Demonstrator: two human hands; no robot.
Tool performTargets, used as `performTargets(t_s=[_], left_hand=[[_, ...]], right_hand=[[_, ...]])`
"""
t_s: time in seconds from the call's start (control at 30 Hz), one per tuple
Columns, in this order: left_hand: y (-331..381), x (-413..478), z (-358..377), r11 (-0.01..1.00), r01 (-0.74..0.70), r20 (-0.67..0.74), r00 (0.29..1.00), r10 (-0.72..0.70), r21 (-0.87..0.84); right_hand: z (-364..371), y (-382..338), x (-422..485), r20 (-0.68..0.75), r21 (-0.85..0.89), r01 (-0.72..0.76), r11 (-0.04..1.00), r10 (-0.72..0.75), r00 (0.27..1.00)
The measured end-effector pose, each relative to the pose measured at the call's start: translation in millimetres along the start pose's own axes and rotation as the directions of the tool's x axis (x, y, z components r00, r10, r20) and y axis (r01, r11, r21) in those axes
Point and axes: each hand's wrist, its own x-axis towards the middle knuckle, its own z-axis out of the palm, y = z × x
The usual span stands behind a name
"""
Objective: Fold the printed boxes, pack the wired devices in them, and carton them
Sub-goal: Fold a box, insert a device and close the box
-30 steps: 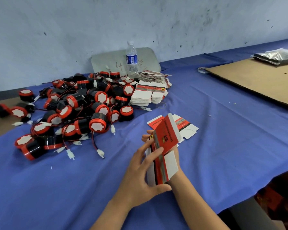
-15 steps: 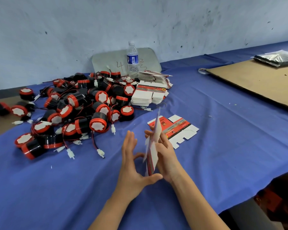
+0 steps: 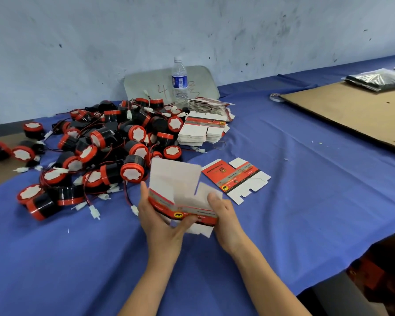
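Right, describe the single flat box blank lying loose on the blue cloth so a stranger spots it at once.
On the long table under blue cloth, find the heap of round black-and-red wired devices. Right of the heap's near edge lies one flat red-and-white printed cardboard box blank. Unlike the stacked blanks farther back, it lies alone, unfolded, printed side up.

Table (image 3: 306,190) with a box held over its near middle

The left hand (image 3: 162,222) and right hand (image 3: 226,217) hold a half-folded box (image 3: 180,197) between them. A flat box (image 3: 235,176) lies just behind and to the right. The pile of wired devices (image 3: 96,156) spreads to the left, with stacks of flat boxes (image 3: 201,131) at its right edge. Behind these stands a bottle (image 3: 179,80), before a board (image 3: 146,85) leaning on the wall (image 3: 78,42). A cardboard sheet (image 3: 351,115) lies far right, with bags (image 3: 379,78) on its back corner.
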Motion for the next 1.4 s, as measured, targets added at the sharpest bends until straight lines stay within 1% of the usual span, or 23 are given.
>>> performTargets(t_s=[0.03, 0.13, 0.17, 0.27, 0.4, 0.5, 0.6, 0.7, 0.77, 0.83, 0.93, 1.0, 1.13, 1.27, 1.33, 1.4], left_hand=[[0, 1, -1, 1.0, -0.001, -0.03, 1.0, 0.002, 0.023], [1, 1, -2, 0.991, -0.018, -0.039, 0.999, 0.023, 0.135], [0, -1, -3, 0.991, -0.009, -0.032, 0.999, 0.014, 0.137], [-1, -3, -4, 0.998, 0.049, 0.009, 0.999, -0.049, 0.043], [2, -2, -3, 0.998, 0.066, 0.02, 0.998, -0.066, 0.002], [6, -3, -2, 0.997, 0.075, 0.047, 0.996, -0.073, -0.034], [8, -4, 0, 0.998, 0.054, 0.051, 0.997, -0.052, -0.03], [12, -5, 1, 0.995, 0.065, 0.072, 0.996, -0.06, -0.076], [13, -6, -1, 0.987, 0.082, 0.103, 0.992, -0.068, -0.138], [14, -6, -6, 0.973, 0.108, 0.161, 0.984, -0.075, -0.204], [15, -4, -16, 0.955, 0.143, 0.286, 0.956, -0.066, -0.259], [16, -3, -19, 0.923, 0.212, 0.331, 0.938, -0.101, -0.32], [24, -3, -21, 0.853, 0.29, 0.313, 0.936, -0.16, -0.433], [29, -1, -22, 0.823, 0.288, 0.298, 0.942, -0.152, -0.49], [30, 1, -22, 0.818, 0.283, 0.265, 0.95, -0.167, -0.501], [31, 3, -23, 0.812, 0.288, 0.243, 0.952, -0.185, -0.509]], right_hand=[[1, 1, 1, -0.025, -0.001, -0.034, 0.999, 0.034, 0.999], [-2, 4, 1, -0.003, -0.004, -0.124, 0.992, 0.124, 0.992], [-3, 5, 2, 0.0, -0.002, -0.143, 0.99, 0.143, 0.99], [-3, 5, 4, -0.046, 0.02, -0.175, 0.984, 0.176, 0.983], [-1, 7, 8, -0.044, 0.108, -0.093, 0.99, 0.098, 0.994], [-2, 6, 12, -0.093, 0.184, -0.077, 0.98, 0.095, 0.991], [-3, 5, 14, -0.13, 0.202, -0.061, 0.977, 0.089, 0.988], [-4, 5, 15, -0.141, 0.194, -0.061, 0.979, 0.089, 0.986], [-3, 6, 16, -0.145, 0.18, -0.062, 0.982, 0.089, 0.985], [-4, 8, 16, -0.173, 0.164, -0.023, 0.986, 0.052, 0.984], [-4, 11, 14, -0.252, 0.07, 0.04, 0.997, -0.021, 0.968], [-4, 12, 13, -0.271, 0.039, 0.067, 0.997, -0.054, 0.961], [-6, 11, 14, -0.254, 0.088, 0.048, 0.995, -0.024, 0.967], [-6, 9, 14, -0.275, 0.093, 0.024, 0.995, 0.003, 0.962], [-7, 8, 14, -0.279, 0.15, 0.007, 0.989, 0.035, 0.96], [-8, 6, 13, -0.253, 0.236, -0.014, 0.972, 0.075, 0.965]])
